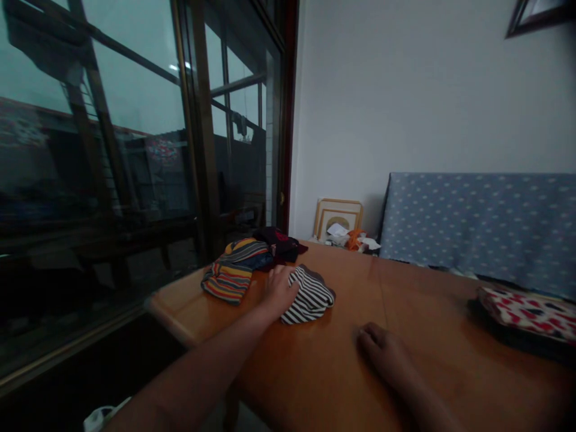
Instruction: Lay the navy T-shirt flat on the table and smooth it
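A small crumpled black-and-white striped piece of clothing lies on the wooden table. My left hand reaches in from the left and grips its left edge, with the fingertips partly hidden. To the right, my right hand rests low over the tabletop, fingers curled in and nothing visible in them. Beyond my left hand is a garment with orange, yellow and grey stripes. A dark garment with a red print lies behind that one.
A folded red, white and black patterned cloth sits on something dark at the right. Blue dotted fabric hangs behind the table. Wooden frames lean against the wall near papers. Glass doors stand along the left.
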Available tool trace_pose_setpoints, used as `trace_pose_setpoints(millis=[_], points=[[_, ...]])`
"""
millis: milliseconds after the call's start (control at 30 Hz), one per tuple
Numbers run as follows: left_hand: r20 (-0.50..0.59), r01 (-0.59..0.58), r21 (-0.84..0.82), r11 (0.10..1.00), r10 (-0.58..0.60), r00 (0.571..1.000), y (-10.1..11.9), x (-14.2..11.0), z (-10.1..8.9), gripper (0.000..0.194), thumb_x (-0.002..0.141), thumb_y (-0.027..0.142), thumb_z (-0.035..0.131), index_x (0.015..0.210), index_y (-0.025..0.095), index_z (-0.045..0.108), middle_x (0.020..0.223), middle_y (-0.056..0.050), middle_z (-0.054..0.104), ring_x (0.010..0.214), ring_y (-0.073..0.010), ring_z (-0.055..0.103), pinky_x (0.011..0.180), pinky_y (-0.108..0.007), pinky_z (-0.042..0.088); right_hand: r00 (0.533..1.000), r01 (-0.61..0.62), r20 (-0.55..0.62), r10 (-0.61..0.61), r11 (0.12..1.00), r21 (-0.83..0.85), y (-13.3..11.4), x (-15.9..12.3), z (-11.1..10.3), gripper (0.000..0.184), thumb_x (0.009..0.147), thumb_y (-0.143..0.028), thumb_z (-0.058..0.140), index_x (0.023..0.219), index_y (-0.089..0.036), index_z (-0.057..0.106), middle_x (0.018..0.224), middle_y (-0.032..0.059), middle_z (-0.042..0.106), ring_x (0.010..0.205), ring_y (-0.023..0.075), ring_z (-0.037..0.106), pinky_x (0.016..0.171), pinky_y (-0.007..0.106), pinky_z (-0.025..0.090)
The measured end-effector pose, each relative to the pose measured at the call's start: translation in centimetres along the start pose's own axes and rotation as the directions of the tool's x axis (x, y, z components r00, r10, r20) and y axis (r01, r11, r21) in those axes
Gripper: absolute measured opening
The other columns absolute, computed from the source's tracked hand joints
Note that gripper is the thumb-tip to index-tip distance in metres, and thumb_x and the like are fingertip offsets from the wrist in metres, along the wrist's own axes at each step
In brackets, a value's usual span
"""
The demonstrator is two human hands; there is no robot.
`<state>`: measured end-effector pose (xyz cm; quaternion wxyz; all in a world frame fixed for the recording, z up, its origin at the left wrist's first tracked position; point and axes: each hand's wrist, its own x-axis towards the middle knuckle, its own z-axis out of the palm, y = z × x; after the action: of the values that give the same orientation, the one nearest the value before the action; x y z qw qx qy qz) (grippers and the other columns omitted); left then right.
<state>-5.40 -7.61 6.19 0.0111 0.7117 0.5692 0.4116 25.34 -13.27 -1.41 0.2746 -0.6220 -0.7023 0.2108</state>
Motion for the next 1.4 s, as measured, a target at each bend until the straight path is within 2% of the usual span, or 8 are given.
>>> trace_pose_setpoints(millis=[233, 433, 600, 767, 900, 1067, 1267, 1400], points=[[0.141, 0.146, 0.198, 0.969, -0.176, 0.974, -2.3, 3.3, -1.9, 0.008, 0.086, 0.024, 0.062, 0.084, 0.024, 0.07, 0.094, -0.004, 0.071, 0.093, -0.0223, 0.063, 0.083, -0.03, 0.044, 1.0, 0.0, -0.021, 0.0, 1.0, 0.011, -0.2, 0.0, -0.1, 0.03, 0.093, -0.046, 0.045, 0.087, -0.024, 0.064, 0.081, 0.0032, 0.071, 0.079, 0.0213, 0.065, 0.074, 0.029, 0.043], [-0.161, -0.004, -0.085, 0.996, -0.01, 0.987, 4.8, 5.5, -4.2, 0.024, 0.096, 0.031, 0.05, 0.103, 0.021, 0.071, 0.109, -0.007, 0.069, 0.104, -0.0206, 0.061, 0.092, -0.03, 0.044, 0.999, 0.017, -0.05, -0.013, 0.997, 0.072, 0.3, 0.2, 0.1, 0.032, 0.092, -0.048, 0.044, 0.086, -0.022, 0.063, 0.082, 0.0037, 0.07, 0.08, 0.0213, 0.064, 0.074, 0.03, 0.043], [0.227, -0.077, -0.49, 0.868, 0.213, 0.95, 10.7, 1.1, -4.3, 0.025, 0.09, 0.041, 0.06, 0.091, 0.02, 0.075, 0.08, -0.003, 0.071, 0.081, -0.0204, 0.063, 0.077, -0.028, 0.048, 0.974, 0.011, -0.223, 0.049, 0.966, 0.259, 0.9, 0.6, 0.2, 0.039, 0.091, -0.055, 0.044, 0.078, -0.021, 0.058, 0.072, 0.0032, 0.063, 0.073, 0.0209, 0.06, 0.067, 0.029, 0.043], [0.311, -0.044, -0.323, 0.945, 0.15, 0.939, 8.1, 0.8, -3.6, 0.032, 0.093, 0.043, 0.049, 0.097, 0.02, 0.071, 0.085, -0.003, 0.071, 0.079, -0.0191, 0.063, 0.074, -0.028, 0.047, 0.936, 0.021, -0.326, 0.135, 0.901, 0.434, 0.4, 0.5, 0.2, 0.044, 0.09, -0.06, 0.046, 0.071, -0.021, 0.053, 0.063, -0.0002, 0.054, 0.063, 0.0175, 0.053, 0.059, 0.027, 0.04], [0.549, -0.112, 0.083, 0.99, 0.048, 0.834, 4.5, 1.4, -3.1, 0.05, 0.085, 0.056, 0.059, 0.118, 0.02, 0.068, 0.123, -0.011, 0.069, 0.114, -0.0298, 0.062, 0.094, -0.036, 0.047, 0.932, 0.051, -0.34, 0.123, 0.887, 0.459, 0.0, 0.7, 0.6, 0.049, 0.088, -0.066, 0.049, 0.067, -0.022, 0.051, 0.061, -0.0019, 0.05, 0.061, 0.0167, 0.05, 0.057, 0.028, 0.038], [0.774, -0.096, 0.11, 0.989, -0.025, 0.633, 3.8, -1.1, -1.8, 0.12, 0.056, 0.069, 0.08, 0.156, 0.019, 0.035, 0.156, -0.018, 0.044, 0.139, -0.0374, 0.046, 0.109, -0.041, 0.041, 0.955, 0.061, -0.289, 0.064, 0.913, 0.404, 0.8, 1.0, 1.0, 0.047, 0.087, -0.065, 0.051, 0.068, -0.022, 0.05, 0.064, -0.0015, 0.053, 0.065, 0.0174, 0.05, 0.06, 0.028, 0.037], [0.837, 0.163, -0.175, 0.971, 0.059, 0.545, 4.5, -1.5, 0.6, 0.054, 0.059, 0.044, 0.084, 0.109, 0.024, 0.074, 0.111, -0.003, 0.076, 0.107, -0.0297, 0.069, 0.096, -0.037, 0.051, 0.969, 0.04, -0.244, 0.042, 0.946, 0.323, 1.6, 1.0, 0.8, 0.043, 0.089, -0.061, 0.048, 0.071, -0.022, 0.053, 0.066, 0.0001, 0.056, 0.069, 0.0195, 0.055, 0.064, 0.03, 0.039], [0.79, 0.536, -0.384, 0.752, -0.033, 0.612, 4.0, 1.1, 1.7, 0.042, 0.06, 0.03, 0.082, 0.101, 0.023, 0.075, 0.101, -0.003, 0.079, 0.102, -0.0271, 0.071, 0.092, -0.037, 0.055, 0.972, 0.053, -0.236, 0.02, 0.953, 0.298, 1.5, 0.9, 0.7, 0.041, 0.09, -0.057, 0.047, 0.072, -0.022, 0.055, 0.07, 0.0016, 0.059, 0.072, 0.0203, 0.057, 0.068, 0.03, 0.041]])
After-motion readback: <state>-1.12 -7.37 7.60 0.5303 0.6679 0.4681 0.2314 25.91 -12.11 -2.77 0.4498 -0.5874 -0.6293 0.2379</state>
